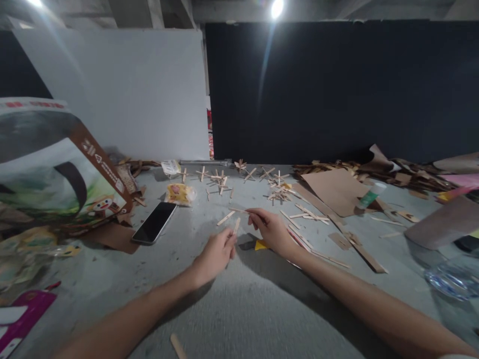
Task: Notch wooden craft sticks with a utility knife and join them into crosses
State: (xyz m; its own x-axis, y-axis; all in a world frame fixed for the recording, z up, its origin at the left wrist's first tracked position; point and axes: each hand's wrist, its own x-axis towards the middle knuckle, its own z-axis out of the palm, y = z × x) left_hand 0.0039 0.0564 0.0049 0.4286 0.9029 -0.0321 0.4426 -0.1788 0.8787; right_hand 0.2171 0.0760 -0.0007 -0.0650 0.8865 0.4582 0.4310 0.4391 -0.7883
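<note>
Left grip [215,254] pinches stick [236,227], right grip [271,230] too

Well beyond the grip, a white board [123,94] stands to the left and a black wall panel [337,89] to the right. A ceiling lamp [277,8] glares above them. A grey worktop [239,309] spreads beneath.

Short wooden stick [236,226]: pale, flat, tilted steeply, lower end pinched in the left hand [215,255]. Long wooden stick [239,211]: pale, thin, roughly level, right end pinched in the right hand [272,230], left end free. Both close together, contact unclear. Loose stick [225,218] lies flat on the table [239,309], just left.
</note>
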